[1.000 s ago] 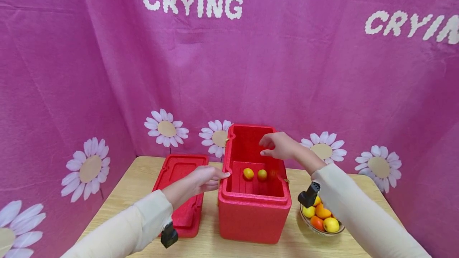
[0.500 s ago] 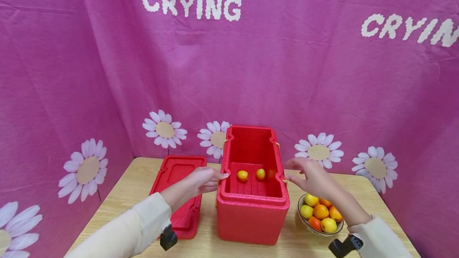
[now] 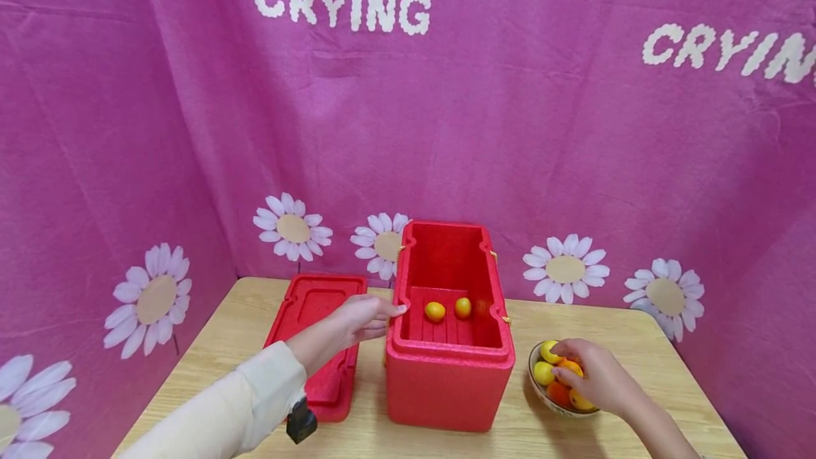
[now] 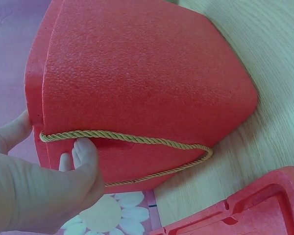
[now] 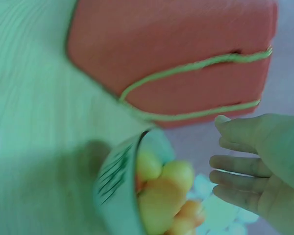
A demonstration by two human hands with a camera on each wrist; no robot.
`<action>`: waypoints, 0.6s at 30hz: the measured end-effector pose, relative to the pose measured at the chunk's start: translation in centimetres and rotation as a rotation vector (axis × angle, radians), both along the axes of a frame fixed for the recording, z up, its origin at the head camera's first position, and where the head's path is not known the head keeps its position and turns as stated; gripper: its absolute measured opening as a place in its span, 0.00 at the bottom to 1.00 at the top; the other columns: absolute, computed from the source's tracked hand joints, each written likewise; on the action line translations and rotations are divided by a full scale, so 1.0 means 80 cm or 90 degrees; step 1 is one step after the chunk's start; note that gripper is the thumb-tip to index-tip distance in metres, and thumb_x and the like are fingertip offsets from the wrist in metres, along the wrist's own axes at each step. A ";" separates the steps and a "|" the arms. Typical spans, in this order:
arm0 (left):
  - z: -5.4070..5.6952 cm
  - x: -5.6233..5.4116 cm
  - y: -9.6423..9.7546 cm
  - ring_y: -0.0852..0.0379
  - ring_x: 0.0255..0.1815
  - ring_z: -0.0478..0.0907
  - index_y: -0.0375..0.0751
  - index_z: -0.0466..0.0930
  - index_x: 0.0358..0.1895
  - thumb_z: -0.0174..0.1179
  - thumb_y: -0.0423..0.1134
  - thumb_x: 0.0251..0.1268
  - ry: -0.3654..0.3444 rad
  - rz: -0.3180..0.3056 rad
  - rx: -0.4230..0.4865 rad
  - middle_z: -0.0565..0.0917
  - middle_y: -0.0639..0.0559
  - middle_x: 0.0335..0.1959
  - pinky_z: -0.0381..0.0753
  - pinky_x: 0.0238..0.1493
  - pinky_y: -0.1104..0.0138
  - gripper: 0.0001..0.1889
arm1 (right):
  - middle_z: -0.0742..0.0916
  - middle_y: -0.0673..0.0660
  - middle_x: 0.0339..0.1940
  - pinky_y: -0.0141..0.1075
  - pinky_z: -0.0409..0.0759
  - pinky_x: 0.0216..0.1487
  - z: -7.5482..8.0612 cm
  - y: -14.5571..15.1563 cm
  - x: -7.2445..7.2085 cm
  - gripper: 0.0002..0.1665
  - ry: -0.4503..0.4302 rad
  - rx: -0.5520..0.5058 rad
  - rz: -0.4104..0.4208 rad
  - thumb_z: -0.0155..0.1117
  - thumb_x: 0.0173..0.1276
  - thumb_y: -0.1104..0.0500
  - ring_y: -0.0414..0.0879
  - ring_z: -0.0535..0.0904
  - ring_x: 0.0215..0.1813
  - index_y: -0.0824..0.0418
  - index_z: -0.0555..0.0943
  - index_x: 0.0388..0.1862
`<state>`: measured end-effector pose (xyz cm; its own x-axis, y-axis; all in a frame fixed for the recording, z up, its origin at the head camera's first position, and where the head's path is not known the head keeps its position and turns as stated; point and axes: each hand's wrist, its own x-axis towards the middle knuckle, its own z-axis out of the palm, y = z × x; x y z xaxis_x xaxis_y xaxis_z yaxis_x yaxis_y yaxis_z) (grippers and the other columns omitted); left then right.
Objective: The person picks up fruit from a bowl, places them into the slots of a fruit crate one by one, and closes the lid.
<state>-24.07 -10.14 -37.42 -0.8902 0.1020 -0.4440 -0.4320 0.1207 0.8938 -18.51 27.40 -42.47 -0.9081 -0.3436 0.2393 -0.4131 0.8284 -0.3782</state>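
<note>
A tall red foam box point(image 3: 440, 392) stands lidless on the table, with two yellow-orange fruits point(image 3: 449, 309) on its floor. My left hand point(image 3: 360, 317) grips the box's left rim, thumb over the edge. Its other fingers are bent against the outer wall beside the gold rope handle point(image 4: 127, 138), in the left wrist view. On the right, my right hand point(image 3: 596, 376) hovers over a patterned bowl point(image 5: 116, 183) of yellow and orange fruits point(image 3: 544, 373). In the right wrist view its fingers point(image 5: 237, 183) are spread, holding nothing.
The red lid point(image 3: 325, 374) lies on the wooden table point(image 3: 605, 328) left of the box, beneath my left forearm. A purple curtain point(image 3: 472, 126) with daisies and white letters hangs behind and on both sides. A second rope handle point(image 5: 186, 67) hangs on the box's right wall.
My right hand has moved from over the box, out past its right rim, and down to the fruit bowl. The fruits inside the box have shifted slightly. My left hand keeps its place.
</note>
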 end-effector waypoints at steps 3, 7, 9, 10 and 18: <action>0.000 0.000 0.001 0.53 0.42 0.86 0.33 0.76 0.53 0.65 0.40 0.59 -0.002 0.002 0.003 0.85 0.41 0.48 0.84 0.54 0.59 0.21 | 0.87 0.52 0.37 0.41 0.85 0.43 -0.017 0.014 0.003 0.12 -0.007 0.019 0.008 0.72 0.56 0.61 0.49 0.84 0.40 0.62 0.82 0.39; 0.000 0.000 0.001 0.53 0.41 0.85 0.33 0.76 0.52 0.65 0.40 0.59 -0.005 0.001 0.008 0.85 0.41 0.48 0.83 0.55 0.59 0.20 | 0.87 0.50 0.36 0.36 0.84 0.41 -0.036 0.029 0.008 0.13 0.002 0.020 0.027 0.73 0.54 0.61 0.44 0.82 0.38 0.61 0.82 0.38; 0.001 0.000 0.000 0.54 0.41 0.85 0.33 0.77 0.52 0.65 0.40 0.59 -0.004 -0.001 0.006 0.85 0.41 0.48 0.83 0.55 0.59 0.20 | 0.86 0.48 0.35 0.34 0.83 0.40 -0.045 0.034 0.011 0.14 0.037 0.026 0.028 0.75 0.51 0.62 0.40 0.81 0.37 0.59 0.82 0.37; 0.002 0.000 0.000 0.53 0.42 0.86 0.34 0.77 0.52 0.65 0.40 0.59 -0.003 -0.002 0.005 0.85 0.41 0.48 0.83 0.55 0.59 0.20 | 0.86 0.47 0.35 0.34 0.83 0.40 -0.049 0.036 0.011 0.14 0.059 0.029 0.031 0.75 0.50 0.63 0.40 0.80 0.37 0.59 0.82 0.36; 0.003 0.000 -0.001 0.52 0.43 0.85 0.35 0.77 0.52 0.65 0.41 0.60 -0.005 -0.007 0.002 0.85 0.43 0.47 0.83 0.56 0.59 0.20 | 0.82 0.43 0.33 0.34 0.82 0.38 -0.069 0.042 0.014 0.23 0.174 0.064 0.030 0.80 0.36 0.68 0.38 0.76 0.36 0.54 0.81 0.33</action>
